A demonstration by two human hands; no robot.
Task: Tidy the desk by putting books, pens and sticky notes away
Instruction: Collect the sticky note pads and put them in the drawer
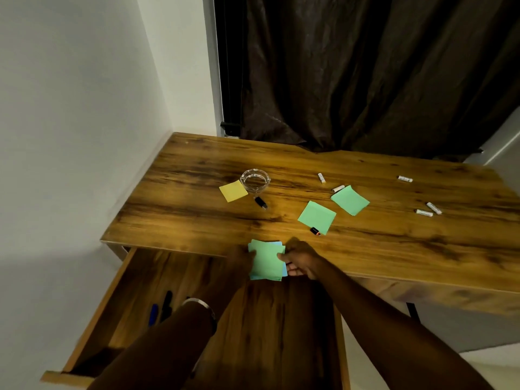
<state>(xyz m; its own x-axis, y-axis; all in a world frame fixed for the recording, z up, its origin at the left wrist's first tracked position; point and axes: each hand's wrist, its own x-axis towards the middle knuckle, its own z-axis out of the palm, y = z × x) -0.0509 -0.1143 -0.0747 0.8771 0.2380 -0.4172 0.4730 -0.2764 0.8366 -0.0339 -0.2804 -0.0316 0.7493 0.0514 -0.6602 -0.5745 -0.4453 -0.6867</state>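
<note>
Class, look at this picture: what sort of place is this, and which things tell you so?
Probably a home study corner: a wooden desk with an open drawer, sticky notes scattered on it, and a dark curtain behind.

Three loose sticky notes are counted: one yellow [233, 190], two green [317, 217] [350, 200]. One held stack [266, 260], five white tubes [321, 178], two pens [166, 304], one ashtray [255, 179], two small black items [260, 202].

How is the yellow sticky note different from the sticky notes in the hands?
The square yellow paper sticky note lies alone on the wooden desk, touching nobody; the green and blue paper sticky notes form a small stack held between the left hand and right hand over the open drawer. Both are square paper.
</note>
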